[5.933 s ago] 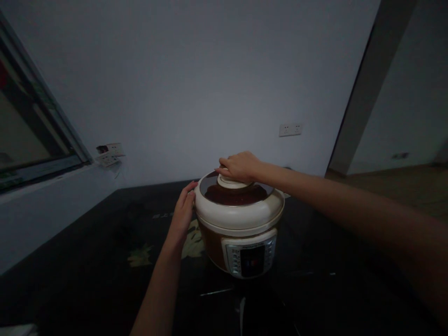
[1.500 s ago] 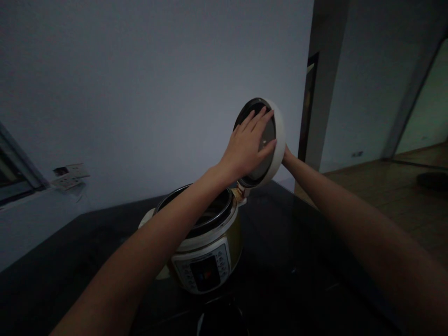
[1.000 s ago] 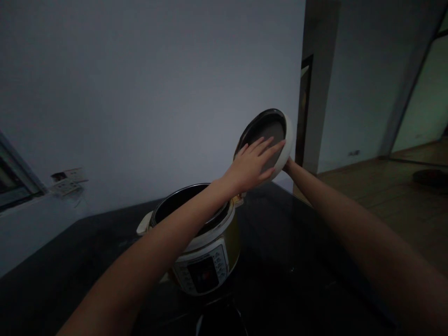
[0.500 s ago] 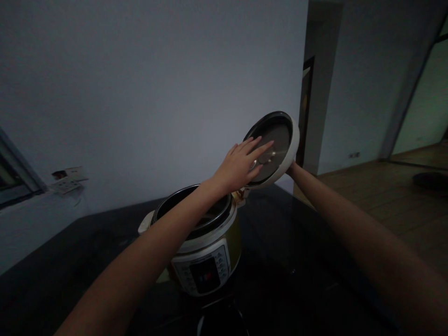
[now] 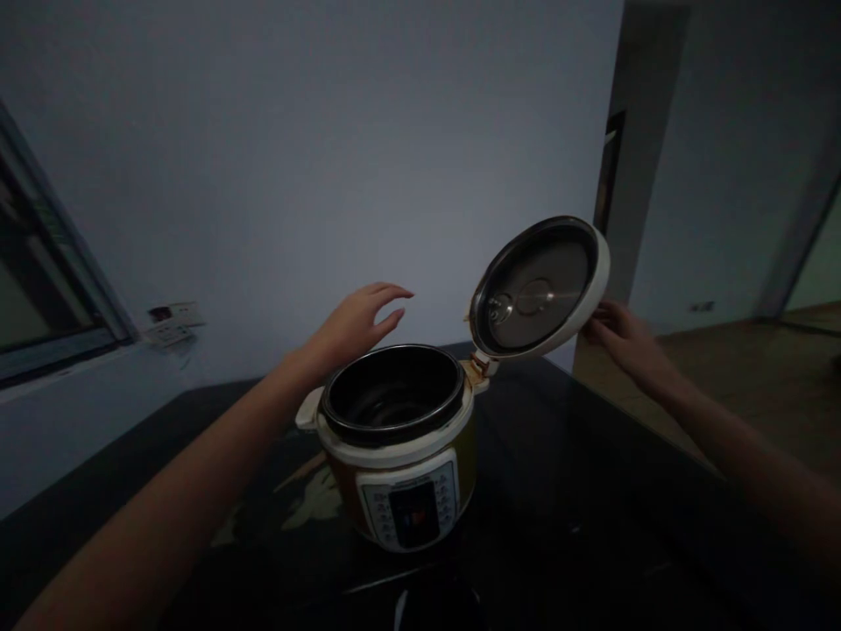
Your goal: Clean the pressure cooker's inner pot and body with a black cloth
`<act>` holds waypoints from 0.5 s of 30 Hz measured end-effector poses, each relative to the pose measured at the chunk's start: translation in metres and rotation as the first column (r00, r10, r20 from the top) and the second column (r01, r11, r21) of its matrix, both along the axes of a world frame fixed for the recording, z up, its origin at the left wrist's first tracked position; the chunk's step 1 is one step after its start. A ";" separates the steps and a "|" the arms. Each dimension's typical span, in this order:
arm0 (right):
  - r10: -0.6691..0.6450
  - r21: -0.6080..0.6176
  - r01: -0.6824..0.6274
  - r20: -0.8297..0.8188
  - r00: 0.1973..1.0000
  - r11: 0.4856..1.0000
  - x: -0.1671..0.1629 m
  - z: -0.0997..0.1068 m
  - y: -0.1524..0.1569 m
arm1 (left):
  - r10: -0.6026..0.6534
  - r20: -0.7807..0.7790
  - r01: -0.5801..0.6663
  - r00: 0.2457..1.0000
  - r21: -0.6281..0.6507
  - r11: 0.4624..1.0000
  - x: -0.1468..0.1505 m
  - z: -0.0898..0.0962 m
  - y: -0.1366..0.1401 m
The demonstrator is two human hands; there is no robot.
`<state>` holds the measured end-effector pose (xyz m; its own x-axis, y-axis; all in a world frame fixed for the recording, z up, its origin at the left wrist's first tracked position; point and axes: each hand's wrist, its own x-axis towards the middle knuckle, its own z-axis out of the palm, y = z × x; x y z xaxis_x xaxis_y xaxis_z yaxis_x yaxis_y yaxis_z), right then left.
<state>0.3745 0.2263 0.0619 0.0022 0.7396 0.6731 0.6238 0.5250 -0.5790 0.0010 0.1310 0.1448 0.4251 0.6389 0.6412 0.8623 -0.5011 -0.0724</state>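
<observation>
An electric pressure cooker with a white rim and a lit front panel stands on a dark tabletop. Its round lid is hinged up at the right, showing its metal underside. Inside the body sits a dark inner pot, and I see nothing in it. Just above the pot's far left rim hovers my left hand, empty, thumb and fingers apart. My right hand is at the lid's outer right edge, with its fingertips partly hidden behind it; it appears to grip the rim.
A pale wall rises behind the table. To the left are a window and a wall socket. A wooden floor and a doorway lie off to the right.
My left hand has come away from the lid's underside and moved left, over the pot. My right hand shows more at the lid's edge. The view has shifted left.
</observation>
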 end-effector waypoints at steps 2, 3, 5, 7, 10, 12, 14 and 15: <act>0.069 -0.035 -0.069 -0.011 0.998 0.997 0.012 -0.015 -0.024 | 0.105 0.072 -0.100 0.992 -0.074 0.992 -0.040 -0.010 -0.008; 0.109 -0.090 -0.108 0.013 0.994 0.990 0.016 -0.020 -0.038 | 0.164 0.130 -0.147 0.978 -0.129 0.981 -0.059 -0.018 -0.012; 0.190 -0.156 -0.181 0.049 0.980 0.971 0.013 -0.026 -0.065 | 0.266 0.226 -0.201 0.937 -0.272 0.941 -0.090 -0.036 -0.017; 0.295 -0.110 -0.279 0.171 0.940 0.954 -0.002 -0.024 -0.087 | 0.367 0.266 -0.244 0.891 -0.399 0.884 -0.112 -0.055 -0.022; 0.383 0.012 -0.418 0.380 0.842 0.908 -0.039 -0.014 -0.102 | 0.466 0.242 -0.302 0.851 -0.500 0.812 -0.125 -0.077 -0.028; 0.377 0.061 -0.460 0.483 0.790 0.886 -0.065 -0.007 -0.100 | 0.496 0.213 -0.334 0.842 -0.517 0.788 -0.125 -0.084 -0.031; 0.336 0.045 -0.436 0.569 0.751 0.899 -0.090 0.001 -0.093 | 0.514 0.186 -0.359 0.837 -0.521 0.774 -0.123 -0.086 -0.032; 0.306 0.009 -0.396 0.617 0.725 0.918 -0.102 0.005 -0.088 | 0.521 0.174 -0.369 0.836 -0.524 0.768 -0.122 -0.086 -0.030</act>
